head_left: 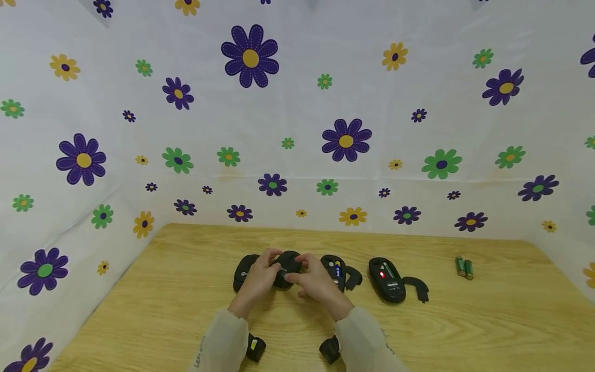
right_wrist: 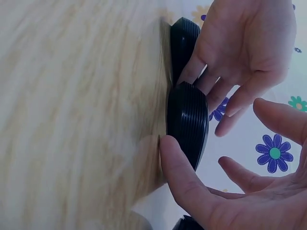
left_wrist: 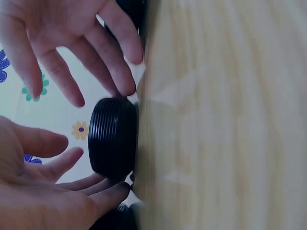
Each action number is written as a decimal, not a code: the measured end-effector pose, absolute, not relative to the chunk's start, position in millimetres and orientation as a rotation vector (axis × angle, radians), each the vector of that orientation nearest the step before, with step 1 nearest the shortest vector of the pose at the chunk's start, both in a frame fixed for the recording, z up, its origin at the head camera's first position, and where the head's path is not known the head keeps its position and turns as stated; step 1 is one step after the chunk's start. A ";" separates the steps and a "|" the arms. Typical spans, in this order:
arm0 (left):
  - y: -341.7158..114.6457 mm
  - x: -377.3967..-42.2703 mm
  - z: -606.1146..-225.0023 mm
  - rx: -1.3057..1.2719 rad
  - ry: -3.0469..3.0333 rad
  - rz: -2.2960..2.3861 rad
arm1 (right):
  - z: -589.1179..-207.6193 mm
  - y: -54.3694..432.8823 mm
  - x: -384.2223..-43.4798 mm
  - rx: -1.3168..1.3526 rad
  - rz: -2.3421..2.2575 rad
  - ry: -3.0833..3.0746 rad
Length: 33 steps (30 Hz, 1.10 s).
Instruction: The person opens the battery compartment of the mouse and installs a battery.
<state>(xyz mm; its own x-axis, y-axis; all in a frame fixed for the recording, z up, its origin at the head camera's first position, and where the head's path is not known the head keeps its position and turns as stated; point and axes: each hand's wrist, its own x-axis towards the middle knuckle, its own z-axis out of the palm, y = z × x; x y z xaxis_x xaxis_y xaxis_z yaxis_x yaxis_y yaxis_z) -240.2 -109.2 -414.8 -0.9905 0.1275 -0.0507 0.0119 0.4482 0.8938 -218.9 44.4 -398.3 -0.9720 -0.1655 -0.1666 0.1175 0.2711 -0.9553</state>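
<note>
A black computer mouse rests on the table between the two hands. In the head view my left hand is at its left side and my right hand at its right. The left wrist view has the ribbed side of the mouse near the straight fingers of my left hand. My right hand has its fingers loosely spread, one fingertip right at the mouse edge in the right wrist view. Another black mouse sits just left, partly behind my left hand.
Right of the hands, an upturned mouse shows a blue-and-yellow battery beside its detached cover. Farther right, another upturned mouse has a red light lit, next to its curved cover. Two green batteries lie at far right.
</note>
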 end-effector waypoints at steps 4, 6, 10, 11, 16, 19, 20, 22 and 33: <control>-117.1 -239.9 -413.3 0.182 2.596 1.552 | -398.8 42.7 -219.3 -0.053 -1.758 2.305; -120.1 -238.8 -413.5 0.211 2.595 1.556 | -398.3 42.1 -219.4 -0.045 -1.754 2.305; -122.1 -237.1 -412.8 0.249 2.574 1.568 | -397.6 42.2 -219.7 -0.016 -1.751 2.312; -121.9 -236.9 -412.2 0.253 2.572 1.567 | -397.7 42.4 -219.8 -0.013 -1.750 2.314; -119.7 -236.9 -409.1 0.246 2.593 1.509 | -399.7 43.4 -220.9 -0.038 -1.750 2.306; -118.5 -236.7 -407.3 0.255 2.601 1.486 | -399.8 43.7 -221.2 -0.047 -1.749 2.303; -118.2 -236.6 -407.0 0.263 2.604 1.481 | -399.7 43.9 -221.1 -0.050 -1.746 2.306; -117.6 -236.4 -406.6 0.283 2.621 1.463 | -399.7 44.3 -220.8 -0.054 -1.737 2.314; -116.6 -235.9 -411.0 0.352 2.643 1.476 | -401.3 44.3 -219.7 -0.073 -1.806 2.255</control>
<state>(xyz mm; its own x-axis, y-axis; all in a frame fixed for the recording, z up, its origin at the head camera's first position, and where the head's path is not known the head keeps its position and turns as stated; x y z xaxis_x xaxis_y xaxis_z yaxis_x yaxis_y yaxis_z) -235.9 -116.6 -411.0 -0.9689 0.2455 0.0299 0.1542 0.5051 0.8492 -219.7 44.3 -401.3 -0.9672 -0.1944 -0.1636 0.1171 0.2303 -0.9661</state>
